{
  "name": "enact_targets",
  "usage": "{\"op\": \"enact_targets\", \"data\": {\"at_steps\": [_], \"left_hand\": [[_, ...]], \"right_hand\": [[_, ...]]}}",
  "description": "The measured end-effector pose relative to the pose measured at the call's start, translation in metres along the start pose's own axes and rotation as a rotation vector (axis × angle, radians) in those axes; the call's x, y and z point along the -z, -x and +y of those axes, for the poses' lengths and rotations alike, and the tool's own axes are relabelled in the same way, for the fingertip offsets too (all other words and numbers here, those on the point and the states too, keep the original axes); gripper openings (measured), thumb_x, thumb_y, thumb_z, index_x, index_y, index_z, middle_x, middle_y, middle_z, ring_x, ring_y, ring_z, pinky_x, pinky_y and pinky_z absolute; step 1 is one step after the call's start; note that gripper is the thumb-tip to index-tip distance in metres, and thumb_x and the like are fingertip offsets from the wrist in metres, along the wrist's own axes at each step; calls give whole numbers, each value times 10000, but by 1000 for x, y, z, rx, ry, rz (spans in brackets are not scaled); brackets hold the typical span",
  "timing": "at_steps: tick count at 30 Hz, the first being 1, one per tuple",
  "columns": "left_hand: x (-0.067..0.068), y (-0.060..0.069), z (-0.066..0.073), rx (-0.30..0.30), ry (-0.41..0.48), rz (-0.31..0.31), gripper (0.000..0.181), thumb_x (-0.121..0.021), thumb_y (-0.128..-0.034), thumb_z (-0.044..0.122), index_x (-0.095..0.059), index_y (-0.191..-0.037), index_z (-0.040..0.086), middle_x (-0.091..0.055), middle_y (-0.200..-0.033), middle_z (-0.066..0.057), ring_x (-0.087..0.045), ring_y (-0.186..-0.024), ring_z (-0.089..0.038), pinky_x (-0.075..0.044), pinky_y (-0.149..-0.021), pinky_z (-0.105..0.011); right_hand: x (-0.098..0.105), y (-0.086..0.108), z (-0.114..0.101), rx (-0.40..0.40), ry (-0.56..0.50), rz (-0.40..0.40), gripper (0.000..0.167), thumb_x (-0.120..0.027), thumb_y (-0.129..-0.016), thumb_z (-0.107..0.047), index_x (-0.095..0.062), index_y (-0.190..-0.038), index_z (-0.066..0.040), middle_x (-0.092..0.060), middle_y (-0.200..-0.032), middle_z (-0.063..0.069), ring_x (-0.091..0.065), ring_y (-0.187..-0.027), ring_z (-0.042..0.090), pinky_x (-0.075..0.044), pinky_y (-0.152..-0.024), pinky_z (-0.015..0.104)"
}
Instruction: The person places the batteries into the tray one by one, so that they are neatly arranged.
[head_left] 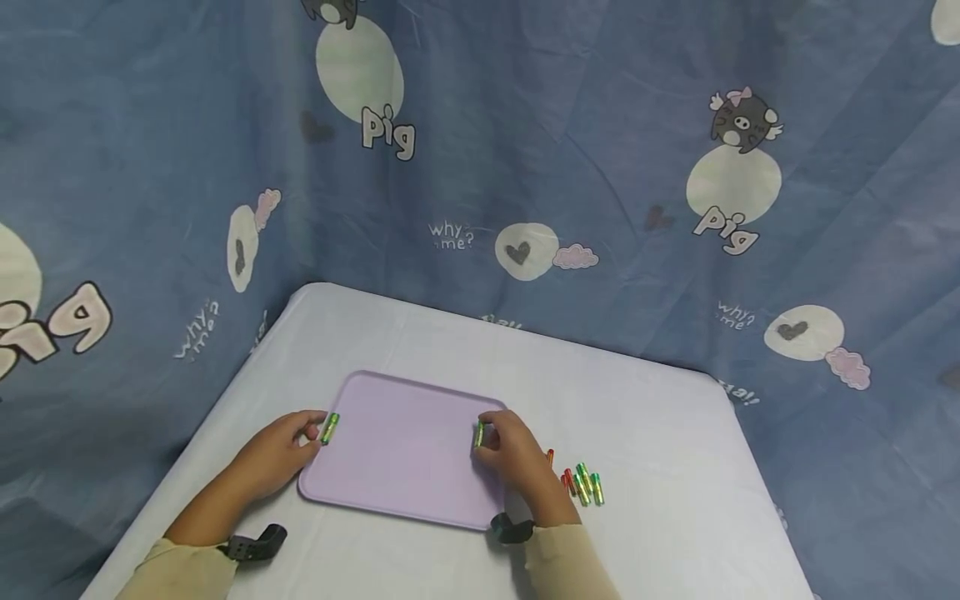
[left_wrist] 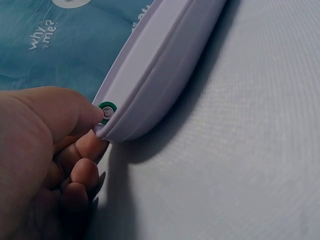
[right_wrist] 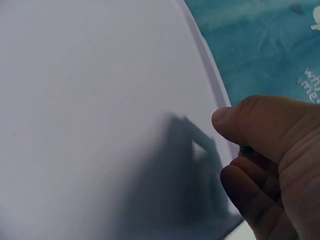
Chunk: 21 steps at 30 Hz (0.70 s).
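The left hand (head_left: 277, 454) pinches a green battery (head_left: 330, 428) by its ends at the left rim of the purple tray (head_left: 405, 450). In the left wrist view the thumb of the left hand (left_wrist: 45, 135) touches the round end of that battery (left_wrist: 107, 113), which lies against the inside of the tray's rim (left_wrist: 150, 75). Another green battery (head_left: 479, 434) is between the thumb and fingers of the right hand (head_left: 517, 458), over the tray's right side. The right wrist view shows the right hand (right_wrist: 270, 160) nearly hiding it, beside the rim (right_wrist: 205, 55).
Several green batteries (head_left: 582, 489) and red ones (head_left: 570, 482) lie on the white table (head_left: 675, 500), right of the right forearm. A blue patterned cloth (head_left: 450, 167) hangs behind the table. Each wrist wears a black band.
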<state>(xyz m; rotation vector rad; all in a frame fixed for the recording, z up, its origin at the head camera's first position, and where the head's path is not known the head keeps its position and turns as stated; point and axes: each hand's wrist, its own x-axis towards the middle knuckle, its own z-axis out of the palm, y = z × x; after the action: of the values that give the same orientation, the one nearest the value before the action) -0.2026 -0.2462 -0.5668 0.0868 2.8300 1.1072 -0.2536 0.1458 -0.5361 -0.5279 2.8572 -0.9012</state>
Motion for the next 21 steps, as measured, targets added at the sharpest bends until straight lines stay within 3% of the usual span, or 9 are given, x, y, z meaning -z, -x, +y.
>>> {"op": "enact_targets", "data": {"at_steps": [9, 21], "left_hand": [[1, 0, 2, -2, 8, 1, 509, -652, -987, 169, -547, -1453, -7, -617, -1065, -5, -494, -815, -155, -401, -753, -364], [1, -2, 0, 14, -17, -12, 528, -647, -994, 203, -536, -1477, 20, -614, -1067, 18, -505, -835, -149, -400, -773, -370]], "right_hand": [[-12, -7, -15, 12, -32, -19, 516, -813, -870, -133, -647, -1354, -64, -641, -1170, 43, -620, -952, 135, -546, -870, 369], [-32, -15, -36, 70, -36, -42, 493, -816, -877, -157, -656, -1337, -84, -629, -1155, -4, -582, -950, 83, -519, -869, 297]]}}
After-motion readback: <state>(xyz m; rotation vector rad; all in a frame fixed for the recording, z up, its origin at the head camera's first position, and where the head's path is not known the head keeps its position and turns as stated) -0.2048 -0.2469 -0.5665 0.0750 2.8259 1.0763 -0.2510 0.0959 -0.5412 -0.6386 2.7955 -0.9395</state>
